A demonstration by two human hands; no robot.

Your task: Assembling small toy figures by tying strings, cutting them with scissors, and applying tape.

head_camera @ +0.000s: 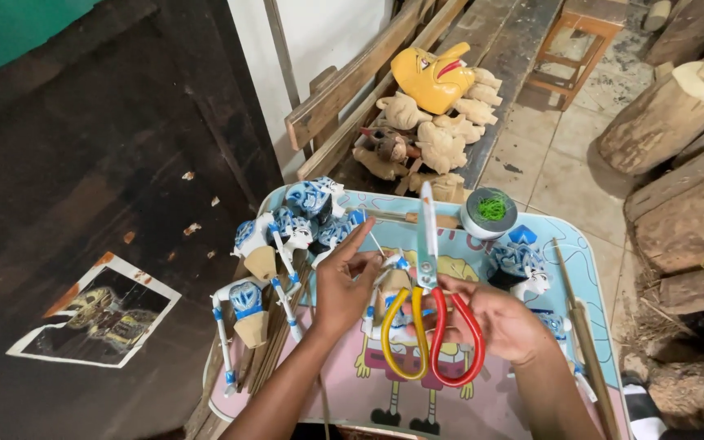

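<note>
Far left, at your 9 o'clock: a rectangular printed picture [95, 314] with a white border lies skewed on the dark floor, dark image with an orange corner.

Next right, along the tray's left edge: a cluster of small blue-and-white puppet figures [287, 232] on sticks, one of them [242, 314] lying with its thin arm rods spread out.

They sit on a child's tray table [547, 244], light blue rim, pink centre, cartoon character print showing under your hands.

Your left hand [340, 289] is at the middle of the tray, thumb and forefinger pinched on a thin thread or wire [378, 244] that runs to a small puppet [393, 285]. The other fingers are loosely curled.

Just right of it, your right hand [503, 322] is palm up and holds scissors [429, 310] with one yellow and one red handle loop. Blades are pressed together and point to 12 o'clock. Fingers are wrapped around the red loop; I can't tell whether they go through it. The puppet sits between your hands, partly behind the scissors.

At 12 o'clock past the tray: a yellow carved mask [433, 77] on top of a pile of unpainted wooden carvings [437, 138].

At 1 o'clock on the tray rim: a round spool of green thread [490, 212].

Right of your hand: another blue-and-white puppet head [519, 269], then a long wooden stick [580, 326] along the tray's right edge.

Far right, 3 o'clock: stacked logs [678, 163].
</note>
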